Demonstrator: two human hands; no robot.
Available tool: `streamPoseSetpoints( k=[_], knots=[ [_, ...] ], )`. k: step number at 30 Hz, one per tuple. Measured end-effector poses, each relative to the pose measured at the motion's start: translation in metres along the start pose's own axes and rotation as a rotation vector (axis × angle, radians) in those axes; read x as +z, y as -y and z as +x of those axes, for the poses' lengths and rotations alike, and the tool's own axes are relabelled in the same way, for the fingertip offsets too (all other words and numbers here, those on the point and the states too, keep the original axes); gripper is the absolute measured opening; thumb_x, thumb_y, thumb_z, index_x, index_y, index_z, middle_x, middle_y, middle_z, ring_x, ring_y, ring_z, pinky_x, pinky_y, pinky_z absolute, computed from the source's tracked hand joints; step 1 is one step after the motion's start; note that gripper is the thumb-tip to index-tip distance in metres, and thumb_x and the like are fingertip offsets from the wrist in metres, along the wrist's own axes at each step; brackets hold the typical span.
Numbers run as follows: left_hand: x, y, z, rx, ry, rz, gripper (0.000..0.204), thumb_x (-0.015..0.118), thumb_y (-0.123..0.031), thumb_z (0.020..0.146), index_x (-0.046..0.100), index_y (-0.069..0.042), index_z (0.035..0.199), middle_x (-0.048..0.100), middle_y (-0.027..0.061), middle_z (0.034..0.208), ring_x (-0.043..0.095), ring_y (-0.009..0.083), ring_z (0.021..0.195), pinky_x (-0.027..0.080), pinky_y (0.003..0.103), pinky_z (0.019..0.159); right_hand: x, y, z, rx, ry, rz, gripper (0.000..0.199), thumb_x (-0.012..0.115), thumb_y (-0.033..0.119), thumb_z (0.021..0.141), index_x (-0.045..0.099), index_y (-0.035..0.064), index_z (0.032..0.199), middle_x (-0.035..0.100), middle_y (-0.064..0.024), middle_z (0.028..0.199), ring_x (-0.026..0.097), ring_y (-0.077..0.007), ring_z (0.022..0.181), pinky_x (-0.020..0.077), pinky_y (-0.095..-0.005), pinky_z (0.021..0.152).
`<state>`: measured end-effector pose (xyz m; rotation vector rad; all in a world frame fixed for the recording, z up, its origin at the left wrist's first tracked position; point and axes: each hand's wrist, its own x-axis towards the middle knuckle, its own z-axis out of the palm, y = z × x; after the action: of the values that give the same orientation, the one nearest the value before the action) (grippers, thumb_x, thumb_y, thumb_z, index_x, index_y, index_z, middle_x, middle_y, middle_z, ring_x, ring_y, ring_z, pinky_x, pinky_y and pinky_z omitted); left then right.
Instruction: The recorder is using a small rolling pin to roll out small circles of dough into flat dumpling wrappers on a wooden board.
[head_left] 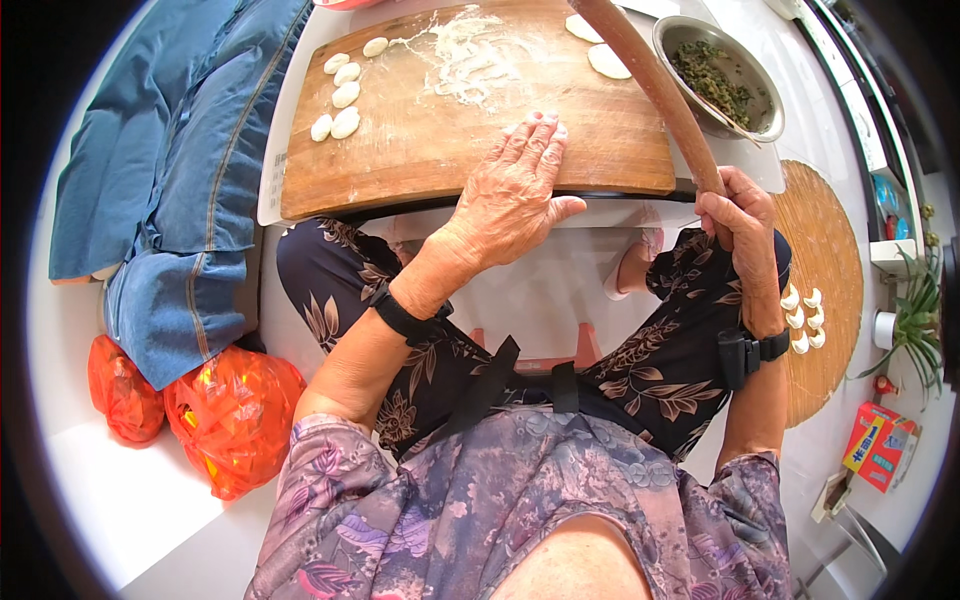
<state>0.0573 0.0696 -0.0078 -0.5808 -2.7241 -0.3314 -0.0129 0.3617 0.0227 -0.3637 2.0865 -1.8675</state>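
My left hand [512, 190] lies flat, fingers spread, on the near edge of a floured wooden board [420, 130]. My right hand [738, 215] grips the lower end of a long wooden rolling pin [655, 85] that slants up across the board's right side. Several small dough pieces [340, 95] lie at the board's far left. Two flattened dough rounds [607, 60] lie near the pin at the far right. A patch of loose flour [465, 55] covers the far middle.
A metal bowl of dark green filling [718, 75] stands right of the board. A round woven mat [825, 290] at the right holds several folded dumplings [805, 320]. Blue denim cloth [170, 170] and orange plastic bags [215, 410] lie at the left. A potted plant [915, 320] is far right.
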Motion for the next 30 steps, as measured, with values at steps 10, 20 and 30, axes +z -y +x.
streamPoseSetpoints(
  k=[10,20,30],
  knots=[
    [0.008,-0.007,-0.004,-0.042,-0.043,0.001,0.076,0.049,-0.050,0.094,0.038,0.010,0.138,0.038,0.0280,0.145,0.031,0.0392,0.139,0.021,0.048,0.116,0.002,-0.004,-0.001,0.026,0.008,-0.063,0.025,0.067,0.015,0.085,0.060,-0.0011,0.102,0.060,-0.0018,0.076,0.050,-0.0045,0.059,0.0383,-0.0153,0.052],
    [0.010,0.013,0.011,-0.109,0.038,0.132,0.086,0.045,-0.059,0.092,0.031,0.009,0.143,0.030,0.0281,0.149,0.026,0.0396,0.141,0.019,0.047,0.117,0.003,0.001,0.003,0.016,0.001,-0.041,0.025,0.071,0.018,0.084,0.062,0.0020,0.101,0.060,0.0026,0.073,0.052,-0.0019,0.057,0.0353,-0.0143,0.048],
    [0.005,0.043,0.023,-0.233,0.137,0.105,0.082,0.032,-0.059,0.097,0.030,0.008,0.144,0.025,0.0291,0.152,0.019,0.0381,0.144,0.010,0.045,0.119,-0.001,-0.002,0.006,0.028,0.026,-0.036,0.027,0.071,0.020,0.084,0.062,0.0018,0.102,0.060,0.0018,0.074,0.052,-0.0027,0.059,0.0383,-0.0155,0.052]
  ],
)
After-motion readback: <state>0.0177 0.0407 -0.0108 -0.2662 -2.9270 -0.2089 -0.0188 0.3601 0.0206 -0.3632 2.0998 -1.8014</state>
